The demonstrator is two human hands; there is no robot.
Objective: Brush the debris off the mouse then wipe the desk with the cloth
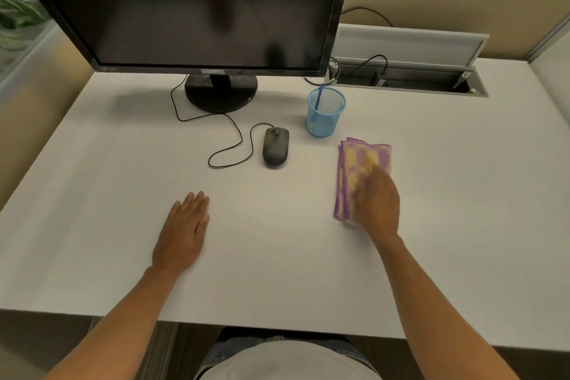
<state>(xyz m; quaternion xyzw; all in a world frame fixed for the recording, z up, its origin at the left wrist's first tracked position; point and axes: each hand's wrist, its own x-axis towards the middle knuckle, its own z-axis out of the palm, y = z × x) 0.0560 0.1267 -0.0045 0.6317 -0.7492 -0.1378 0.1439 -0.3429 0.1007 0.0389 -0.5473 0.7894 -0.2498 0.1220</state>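
Note:
A dark grey wired mouse (pixel 275 146) lies on the white desk (pixel 123 163) in front of the monitor, its cable looping off to the left. To its right lies a folded yellow and purple cloth (pixel 361 160). My right hand (pixel 377 203) rests on the near half of the cloth, blurred, so whether its fingers are straight or curled cannot be told. My left hand (pixel 185 228) lies flat on the desk with straight fingers, well to the near left of the mouse. A blue brush handle (pixel 319 97) sticks out of a blue mesh cup (pixel 325 112) behind the cloth.
A black monitor (pixel 191 6) on a round stand (pixel 220 92) fills the back of the desk. At the back right an open cable tray (pixel 410 71) holds a plug and cords. Partition walls enclose the desk on three sides.

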